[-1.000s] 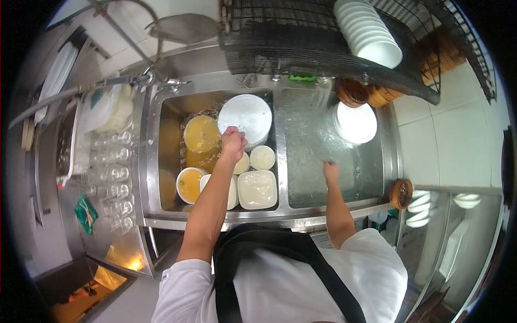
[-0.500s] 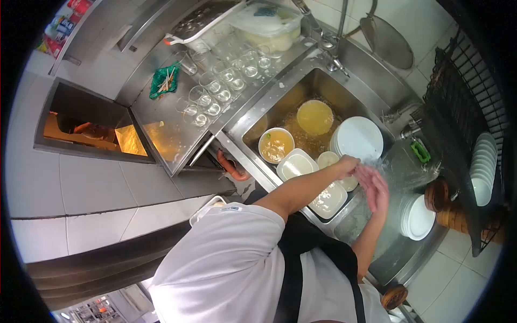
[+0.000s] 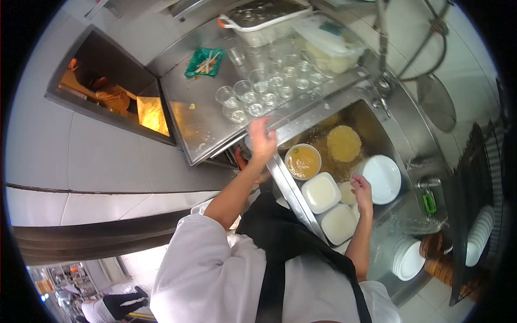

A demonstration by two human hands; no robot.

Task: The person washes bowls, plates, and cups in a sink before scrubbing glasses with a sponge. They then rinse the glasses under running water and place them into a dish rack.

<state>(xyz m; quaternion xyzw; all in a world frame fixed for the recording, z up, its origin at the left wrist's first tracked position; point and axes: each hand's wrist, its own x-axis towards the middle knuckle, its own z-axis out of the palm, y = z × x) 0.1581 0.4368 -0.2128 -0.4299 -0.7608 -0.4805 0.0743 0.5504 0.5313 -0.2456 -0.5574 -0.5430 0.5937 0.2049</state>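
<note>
Beside the front row of drinking glasses (image 3: 255, 107), my left hand (image 3: 262, 141) is raised over the counter edge, thumb apart from the fingers, holding nothing visible. My right hand (image 3: 362, 192) is above the sink with its fingers drawn together; whatever they hold is too small to name. Next to it is a stack of white plates (image 3: 382, 180). Square white dishes (image 3: 321, 192) and a round bowl of yellowish liquid (image 3: 303, 161) are at the sink's near side. A round yellowish dish (image 3: 343, 144) lies in the murky water.
A green bag with sticks (image 3: 204, 62), a lidded plastic tub (image 3: 332, 46) and a white tray (image 3: 264, 24) are on the steel counter (image 3: 186, 116). The faucet (image 3: 383, 91) rises behind the sink. More plates (image 3: 409, 260) and a dark rack (image 3: 474, 183) are at right. A person (image 3: 110, 308) is at lower left.
My hands were close together over the sink's right side. The left has moved left to the glasses; the right has shifted slightly left. The view has turned, showing the person at lower left.
</note>
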